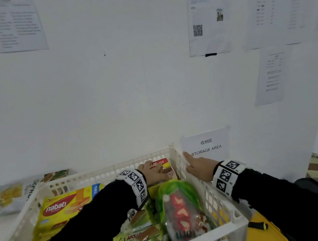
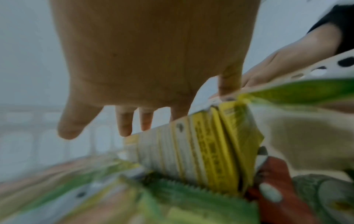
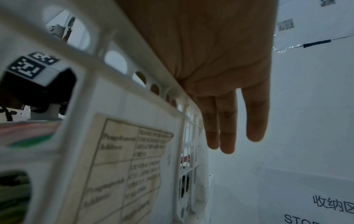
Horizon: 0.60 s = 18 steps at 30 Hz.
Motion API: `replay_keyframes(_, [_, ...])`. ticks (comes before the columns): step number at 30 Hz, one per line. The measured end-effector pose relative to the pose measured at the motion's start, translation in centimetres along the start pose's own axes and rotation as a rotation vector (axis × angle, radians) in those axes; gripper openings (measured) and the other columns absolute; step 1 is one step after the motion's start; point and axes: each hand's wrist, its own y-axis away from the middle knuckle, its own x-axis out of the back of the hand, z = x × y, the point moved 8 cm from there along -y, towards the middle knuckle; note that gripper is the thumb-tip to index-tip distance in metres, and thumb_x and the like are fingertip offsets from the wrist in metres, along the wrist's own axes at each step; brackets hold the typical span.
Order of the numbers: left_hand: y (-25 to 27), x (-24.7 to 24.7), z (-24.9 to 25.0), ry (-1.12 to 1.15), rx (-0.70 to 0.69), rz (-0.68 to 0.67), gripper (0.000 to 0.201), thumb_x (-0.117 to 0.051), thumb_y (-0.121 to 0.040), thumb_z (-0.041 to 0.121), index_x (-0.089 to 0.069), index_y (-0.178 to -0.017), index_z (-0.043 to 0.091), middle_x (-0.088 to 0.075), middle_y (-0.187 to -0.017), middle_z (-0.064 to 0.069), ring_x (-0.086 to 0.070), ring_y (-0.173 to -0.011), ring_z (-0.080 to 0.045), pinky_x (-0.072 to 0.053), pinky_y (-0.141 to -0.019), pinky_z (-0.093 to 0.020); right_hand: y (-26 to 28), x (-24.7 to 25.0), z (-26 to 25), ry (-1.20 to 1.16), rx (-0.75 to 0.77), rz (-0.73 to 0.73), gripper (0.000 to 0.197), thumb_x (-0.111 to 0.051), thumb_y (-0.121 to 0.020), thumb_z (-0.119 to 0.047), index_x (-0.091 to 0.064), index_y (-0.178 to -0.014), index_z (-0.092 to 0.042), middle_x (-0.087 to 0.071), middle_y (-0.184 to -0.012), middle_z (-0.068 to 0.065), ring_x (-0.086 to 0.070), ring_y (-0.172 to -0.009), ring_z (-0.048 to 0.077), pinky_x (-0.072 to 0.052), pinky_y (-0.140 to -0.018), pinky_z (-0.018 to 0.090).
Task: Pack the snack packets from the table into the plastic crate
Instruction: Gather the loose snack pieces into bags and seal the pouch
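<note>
My left hand (image 1: 154, 173) lies flat, fingers straight, on the Kellogg's box (image 1: 165, 168) at the crate's (image 1: 104, 172) two o'clock corner, right hand (image 1: 199, 167) relaxed along the rim, so I'd press evenly to seat it.

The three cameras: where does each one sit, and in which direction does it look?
Head: worn on the head, facing forward and down at the white crate and the wall; both black sleeves, the left hand and the right hand show.
Left wrist: looks along the left hand into the crate at the yellow packet; straight fingers show.
Right wrist: outside the crate wall, looks along the right hand toward the STORAGE AREA sign.
Shared: head and right wrist both show that sign.
</note>
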Motion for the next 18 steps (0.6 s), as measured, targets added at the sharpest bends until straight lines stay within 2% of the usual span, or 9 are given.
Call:
replay_keyframes(3, [0.6, -0.7, 1.0, 0.013, -0.012, -0.011, 0.105, -0.052, -0.074, 0.07, 0.005, -0.149, 0.024, 0.013, -0.156, -0.009, 0.011, -0.144, -0.032, -0.001, -0.116, -0.051, 0.2, 0.0, -0.1, -0.012, 0.009, -0.01, 0.06, -0.026, -0.099, -0.028, 0.004, -0.149, -0.016, -0.051, -0.128, 0.025, -0.053, -0.115, 0.032, -0.038, -0.097, 0.035])
replay_keyframes(7, [1.2, -0.5, 1.7, -0.069, -0.018, 0.038, 0.115, -0.055, -0.068, 0.075, 0.011, -0.148, 0.026, 0.017, -0.156, -0.005, 0.014, -0.144, -0.031, 0.003, -0.112, -0.058, 0.4, 0.1, -0.1, -0.017, 0.013, -0.011, 0.059, -0.025, -0.099, -0.029, 0.003, -0.15, -0.017, -0.051, -0.128, 0.024, -0.053, -0.115, 0.031, -0.038, -0.094, 0.033])
replay_keyframes(9, [2.0, 0.4, 2.6, -0.068, -0.09, 0.128, 0.109, -0.056, -0.069, 0.072, 0.002, -0.148, 0.024, 0.011, -0.157, -0.002, 0.01, -0.145, -0.028, 0.004, -0.112, -0.057, 0.3, 0.1, 0.0, -0.014, 0.013, -0.007, 0.06, -0.026, -0.098, -0.03, 0.002, -0.15, -0.018, -0.052, -0.128, 0.024, -0.053, -0.114, 0.032, -0.038, -0.094, 0.034])
replay_keyframes(10, [2.9, 1.2, 3.3, -0.049, -0.14, 0.182, 0.103, -0.059, -0.071, 0.068, -0.007, -0.148, 0.023, 0.003, -0.156, -0.002, 0.004, -0.145, -0.026, 0.001, -0.113, -0.055, 0.3, 0.0, 0.0, -0.014, 0.016, -0.006, 0.06, -0.026, -0.098, -0.03, 0.002, -0.15, -0.018, -0.052, -0.128, 0.024, -0.053, -0.114, 0.032, -0.038, -0.093, 0.034])
replay_keyframes(12, [4.8, 2.4, 4.7, -0.005, -0.27, 0.267, 0.082, -0.067, -0.072, 0.053, -0.029, -0.138, 0.022, -0.019, -0.146, -0.003, -0.018, -0.138, -0.024, -0.016, -0.114, -0.045, 0.2, 0.0, 0.1, -0.013, 0.018, 0.002, 0.06, -0.027, -0.098, -0.03, 0.001, -0.15, -0.018, -0.051, -0.129, 0.024, -0.053, -0.114, 0.033, -0.039, -0.094, 0.035])
replay_keyframes(13, [5.6, 2.5, 5.3, 0.001, -0.332, 0.248, 0.07, -0.07, -0.073, 0.044, -0.038, -0.131, 0.022, -0.027, -0.138, -0.003, -0.028, -0.131, -0.023, -0.026, -0.109, -0.038, 0.1, 0.0, 0.1, -0.011, 0.018, 0.004, 0.06, -0.027, -0.098, -0.03, 0.001, -0.15, -0.018, -0.05, -0.13, 0.024, -0.052, -0.115, 0.033, -0.038, -0.095, 0.035])
replay_keyframes(15, [7.1, 1.1, 6.3, -0.1, -0.411, 0.083, 0.055, -0.067, -0.079, 0.035, -0.045, -0.127, 0.019, -0.037, -0.13, -0.004, -0.037, -0.123, -0.022, -0.034, -0.101, -0.032, 0.1, 0.0, 0.2, -0.008, 0.025, 0.004, 0.06, -0.027, -0.098, -0.03, 0.001, -0.149, -0.018, -0.048, -0.133, 0.024, -0.051, -0.117, 0.033, -0.039, -0.097, 0.036])
replay_keyframes(18, [8.4, -2.3, 6.8, -0.344, -0.39, -0.144, 0.067, -0.061, -0.084, 0.039, -0.034, -0.142, 0.019, -0.032, -0.14, -0.008, -0.033, -0.128, -0.027, -0.031, -0.108, -0.038, 0.1, 0.0, 0.1, -0.005, 0.039, 0.0, 0.06, -0.026, -0.098, -0.03, 0.003, -0.15, -0.018, -0.044, -0.137, 0.024, -0.049, -0.12, 0.033, -0.039, -0.1, 0.037])
